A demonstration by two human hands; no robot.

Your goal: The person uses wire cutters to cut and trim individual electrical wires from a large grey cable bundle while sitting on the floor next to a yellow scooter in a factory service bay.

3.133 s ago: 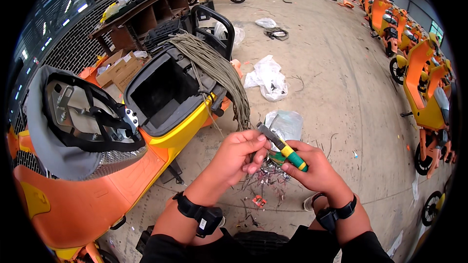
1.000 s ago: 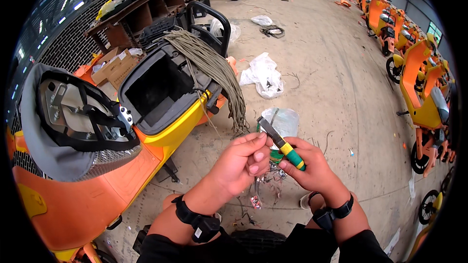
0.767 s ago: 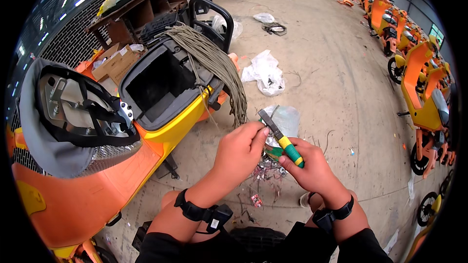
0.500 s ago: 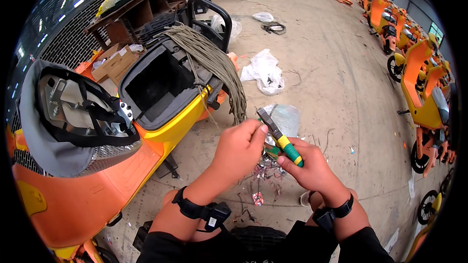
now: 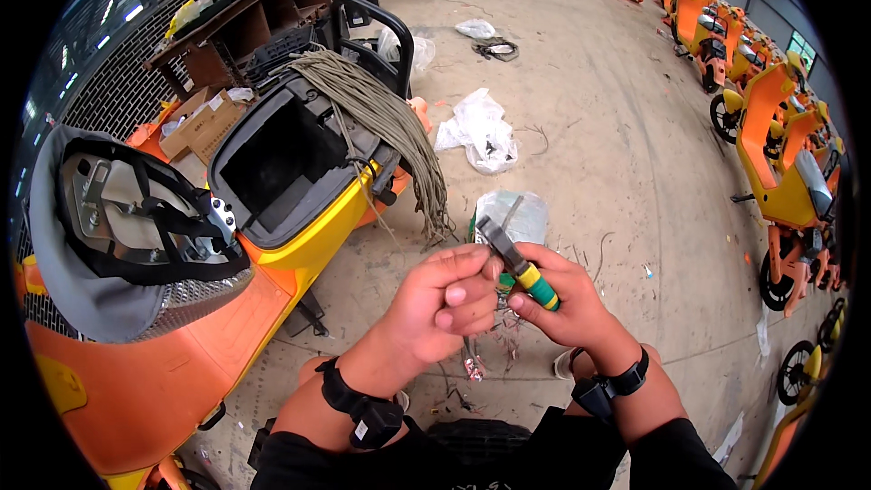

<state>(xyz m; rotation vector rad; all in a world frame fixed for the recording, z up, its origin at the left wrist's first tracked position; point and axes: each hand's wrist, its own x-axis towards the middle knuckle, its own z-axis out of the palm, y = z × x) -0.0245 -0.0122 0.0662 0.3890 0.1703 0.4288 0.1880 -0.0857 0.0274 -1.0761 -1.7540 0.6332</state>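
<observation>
My right hand (image 5: pixel 572 304) is wrapped round the taped green and yellow handles of a pair of pliers (image 5: pixel 505 248). Their dark metal head points up and to the left. Close against that head is my left hand (image 5: pixel 440 304), its fingers curled and its thumb and forefinger drawn together. Anything pinched there is too small or too hidden to name. Behind the pliers a clear plastic bag (image 5: pixel 528 216) lies on the floor. Small scraps and wire bits (image 5: pixel 472 367) are scattered below my hands.
To my left stands an orange and yellow scooter (image 5: pixel 172 372) with an open grey storage box (image 5: pixel 272 172), a coil of rope (image 5: pixel 381 118) and a grey cap-like cover (image 5: pixel 100 281). White plastic (image 5: pixel 481 132) lies ahead. Parked scooters (image 5: pixel 771 145) line the right side.
My left hand has turned, so its curled fingers now face me. The pliers' head has tipped slightly more upright. The whole view has shifted a little.
</observation>
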